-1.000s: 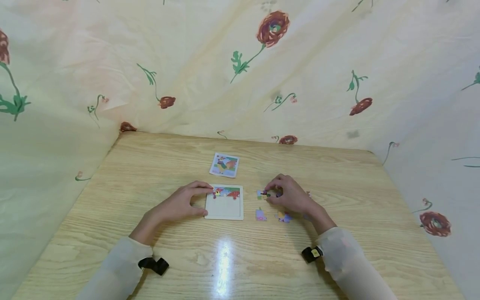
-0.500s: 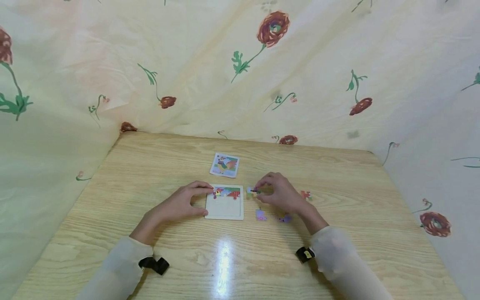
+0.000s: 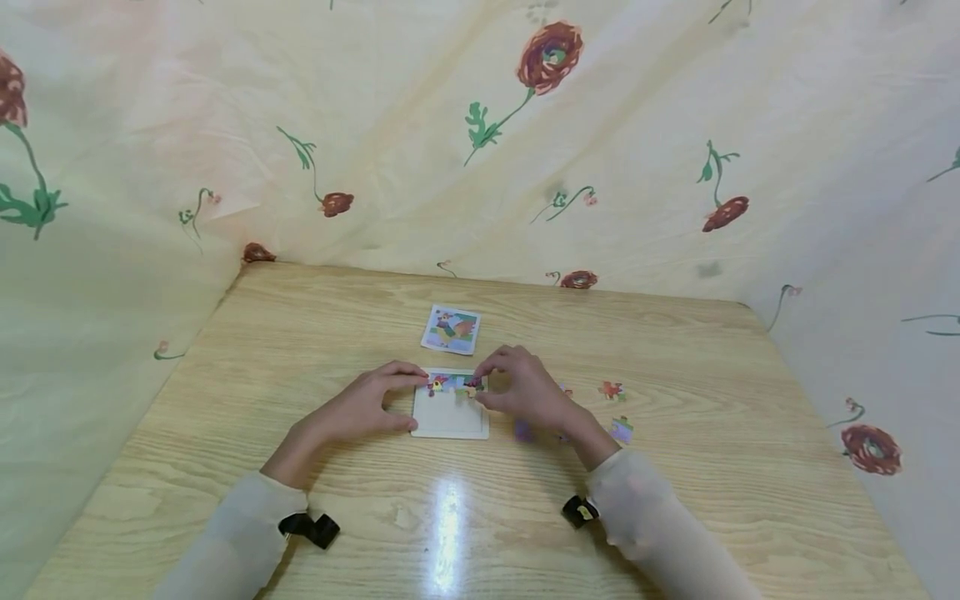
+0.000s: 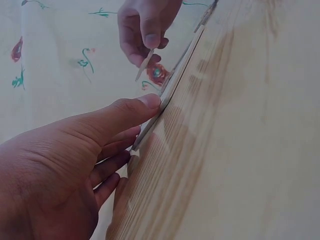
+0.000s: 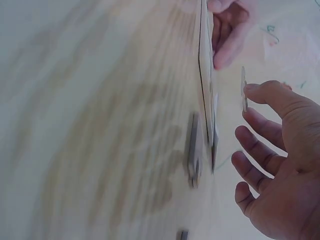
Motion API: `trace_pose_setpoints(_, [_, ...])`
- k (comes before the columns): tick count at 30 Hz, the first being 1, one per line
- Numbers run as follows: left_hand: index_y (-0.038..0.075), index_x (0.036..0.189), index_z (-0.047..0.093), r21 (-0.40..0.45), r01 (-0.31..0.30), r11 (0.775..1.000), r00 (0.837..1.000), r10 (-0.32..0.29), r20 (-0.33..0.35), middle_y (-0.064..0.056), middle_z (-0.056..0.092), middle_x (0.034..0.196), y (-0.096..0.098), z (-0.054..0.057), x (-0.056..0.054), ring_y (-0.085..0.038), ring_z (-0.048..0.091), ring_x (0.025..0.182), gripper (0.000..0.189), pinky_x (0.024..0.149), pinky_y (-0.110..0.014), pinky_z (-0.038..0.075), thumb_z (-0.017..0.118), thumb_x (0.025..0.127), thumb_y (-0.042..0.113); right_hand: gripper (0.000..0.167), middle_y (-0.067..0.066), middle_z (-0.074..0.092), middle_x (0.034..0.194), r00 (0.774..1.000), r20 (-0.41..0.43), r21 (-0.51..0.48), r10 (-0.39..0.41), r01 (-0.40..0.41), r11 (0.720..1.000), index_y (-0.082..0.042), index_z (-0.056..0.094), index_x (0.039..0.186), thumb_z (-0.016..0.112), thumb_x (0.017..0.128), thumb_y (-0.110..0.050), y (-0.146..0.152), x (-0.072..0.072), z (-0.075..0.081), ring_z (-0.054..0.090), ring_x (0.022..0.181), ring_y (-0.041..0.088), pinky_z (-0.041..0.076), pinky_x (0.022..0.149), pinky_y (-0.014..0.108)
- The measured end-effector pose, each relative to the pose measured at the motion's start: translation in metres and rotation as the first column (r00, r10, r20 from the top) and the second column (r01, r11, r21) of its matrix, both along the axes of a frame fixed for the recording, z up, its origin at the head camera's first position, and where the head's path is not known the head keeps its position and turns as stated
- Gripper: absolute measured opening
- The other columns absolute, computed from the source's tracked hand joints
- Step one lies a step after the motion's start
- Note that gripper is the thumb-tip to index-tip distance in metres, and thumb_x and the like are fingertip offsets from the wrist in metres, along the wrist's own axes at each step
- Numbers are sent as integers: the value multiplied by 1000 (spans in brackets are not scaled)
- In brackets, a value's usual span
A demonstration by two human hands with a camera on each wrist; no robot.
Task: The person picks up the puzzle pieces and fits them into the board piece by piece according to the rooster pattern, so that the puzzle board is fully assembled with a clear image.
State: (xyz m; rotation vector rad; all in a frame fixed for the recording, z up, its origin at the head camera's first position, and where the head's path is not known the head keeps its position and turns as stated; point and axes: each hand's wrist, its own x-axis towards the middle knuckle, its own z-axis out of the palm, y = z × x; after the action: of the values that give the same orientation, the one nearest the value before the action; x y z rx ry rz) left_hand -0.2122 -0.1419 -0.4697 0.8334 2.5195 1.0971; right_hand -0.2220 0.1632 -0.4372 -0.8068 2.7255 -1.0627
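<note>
I'm watching the right hand [image 3: 525,390] pinching a puzzle piece [image 3: 470,390] above the right of the tray [image 3: 447,417], the relaxed left hand [image 3: 369,405] touching its left edge, and a crooked release could be jarring the far pieces [image 3: 442,383].

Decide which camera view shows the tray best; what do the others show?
The head view, since it shows the tray from above, rim and inside, though the right hand and its piece hide part. The left wrist view shows just its edge at the left hand; the right wrist view catches it nearly edge-on.
</note>
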Motion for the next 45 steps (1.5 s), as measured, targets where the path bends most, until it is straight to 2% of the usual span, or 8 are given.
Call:
trace_pose_setpoints(7, [15, 151, 55, 1, -4, 1000, 1000, 4, 5, 2, 50, 153, -1, 0, 0, -26, 45, 146, 69, 116, -52, 43, 81, 90, 32, 21, 3, 72, 109, 998, -36, 25, 54, -53, 998, -13, 79, 104, 84, 85, -20, -21, 0, -2, 56, 97, 26, 39, 84, 35])
trace_pose_setpoints(19, [14, 151, 55, 3, 2, 1000, 1000, -2, -1, 2, 50, 153, 0, 0, 0, -27, 45, 146, 69, 117, -54, 42, 82, 90, 33, 22, 1, 71, 112, 998, 26, 44, 58, -59, 997, -13, 78, 109, 81, 89, -22, -44, 0, -6, 51, 97, 18, 42, 84, 32])
trace_pose_setpoints(27, [14, 151, 55, -4, -11, 1000, 1000, 11, 0, 2, 51, 153, 0, 3, 1, -27, 46, 147, 70, 117, -54, 42, 82, 89, 34, 20, 2, 69, 112, 997, -51, 117, 57, -51, 992, -14, 78, 104, 83, 88, -25, -52, 3, -9, 53, 101, 20, 41, 88, 38])
trace_pose_setpoints(37, [13, 151, 54, 0, 3, 1000, 1000, -3, -12, -1, 50, 154, 0, 4, 1, -29, 46, 146, 70, 116, -54, 42, 82, 90, 34, 19, 3, 66, 115, 997, -70, 146, 41, -30, 989, -16, 78, 102, 84, 87, -26, -53, 3, -12, 50, 101, 20, 40, 86, 36])
trace_pose_setpoints(45, [13, 151, 54, 3, 13, 1000, 1000, -13, -24, -3, 50, 154, -1, 3, 1, -30, 46, 145, 69, 115, -55, 43, 80, 91, 34, 22, 3, 68, 113, 988, -143, 171, 63, -38, 984, -16, 79, 102, 86, 85, -27, -55, 4, -15, 52, 97, 19, 42, 82, 33])
